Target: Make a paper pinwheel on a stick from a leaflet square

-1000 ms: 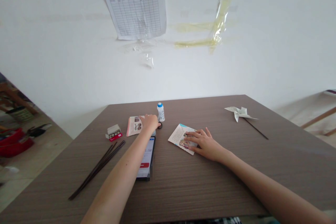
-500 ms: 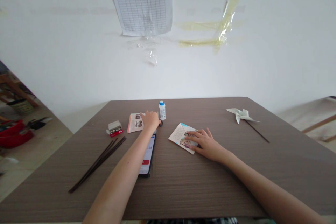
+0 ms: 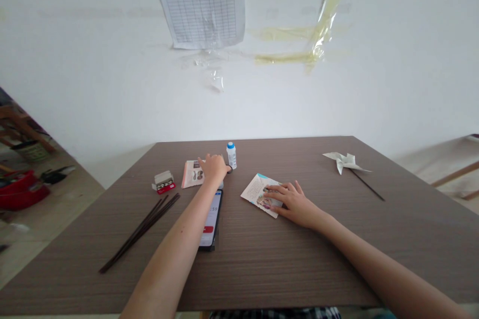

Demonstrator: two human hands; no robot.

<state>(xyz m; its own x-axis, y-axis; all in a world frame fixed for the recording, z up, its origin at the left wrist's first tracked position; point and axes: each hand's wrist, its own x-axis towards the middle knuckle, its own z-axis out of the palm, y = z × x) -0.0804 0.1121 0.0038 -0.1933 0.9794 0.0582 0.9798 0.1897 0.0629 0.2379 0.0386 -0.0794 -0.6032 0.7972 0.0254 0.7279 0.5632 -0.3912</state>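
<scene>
Head view: a black smartphone [image 3: 211, 219] shows digits ending "59" above a red button. The left hand [image 3: 213, 169], open with fingers spread, rests on a folded pink-edged leaflet [image 3: 192, 174], just beside a white bottle with a blue cap [image 3: 231, 156]. The right hand [image 3: 295, 204] lies open and flat on a folded printed paper [image 3: 255, 194], on the brown wood-grain surface [image 3: 299, 269]. A gridded paper chart [image 3: 202, 7] hangs on the white wall [image 3: 112, 84].

The phone screen [image 3: 211, 219] shows the digits "59" near its top.
</scene>
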